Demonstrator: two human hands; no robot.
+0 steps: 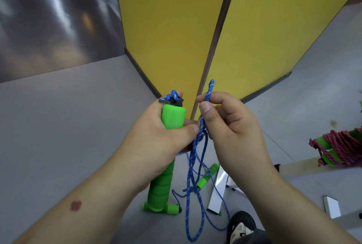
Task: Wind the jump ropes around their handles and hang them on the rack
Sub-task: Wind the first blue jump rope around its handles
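My left hand (156,138) grips the green foam handles (173,116) of a blue jump rope, held upright in front of me. My right hand (227,126) pinches the blue rope (208,94) between thumb and forefinger, just right of the handles. From both hands the rope (189,194) hangs down in loose loops toward the floor. At the right edge hangs a wound jump rope (340,147), pink cord wrapped around green handles. The rack itself is hard to make out.
More green handles lie on the grey floor, one (161,207) below my left hand and one (208,175) further right. White frame legs (217,192) stand on the floor at lower right. Yellow partition panels (176,28) rise straight ahead. A shoe (242,226) shows at the bottom.
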